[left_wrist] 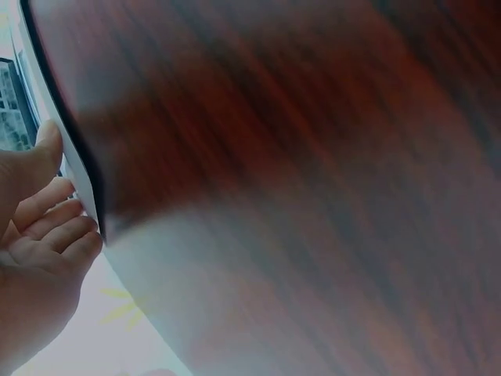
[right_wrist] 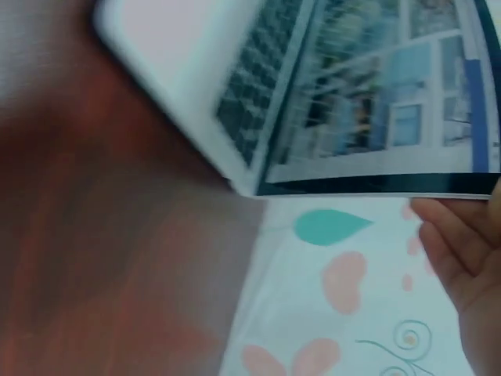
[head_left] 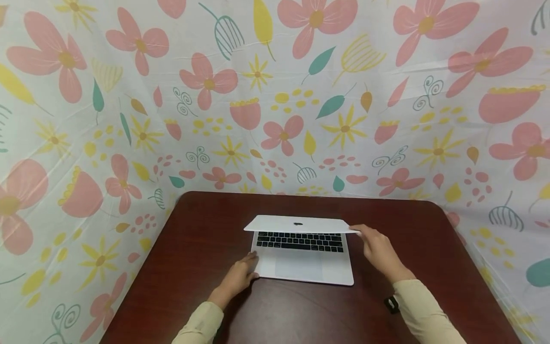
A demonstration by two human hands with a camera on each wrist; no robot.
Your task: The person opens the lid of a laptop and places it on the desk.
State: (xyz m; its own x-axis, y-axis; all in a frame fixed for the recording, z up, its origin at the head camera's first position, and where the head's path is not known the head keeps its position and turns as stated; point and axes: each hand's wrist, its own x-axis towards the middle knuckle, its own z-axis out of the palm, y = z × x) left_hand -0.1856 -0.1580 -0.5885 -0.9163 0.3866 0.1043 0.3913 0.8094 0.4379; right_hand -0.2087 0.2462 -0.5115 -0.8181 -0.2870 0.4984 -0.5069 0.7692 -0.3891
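A silver laptop (head_left: pixel 296 265) rests on the table, its lid (head_left: pixel 301 223) partly raised and leaning forward over the black keyboard (head_left: pixel 299 241). My right hand (head_left: pixel 380 251) holds the lid at its right corner. In the right wrist view, fingers (right_wrist: pixel 450 231) of that hand lie at the edge of the lit screen (right_wrist: pixel 383 102), which shows a picture in several panes. At the base's left edge, near the front corner, my left hand (head_left: pixel 236 277) grips the laptop. The left wrist view shows its thumb (left_wrist: pixel 48 145) and bent fingers along the thin edge.
The dark red wooden table (head_left: pixel 292 315) has rounded far corners. A white cloth (head_left: pixel 283 105) printed with flowers and leaves hangs behind it and along the sides. A black wrist device (head_left: pixel 392 305) sits at the right sleeve.
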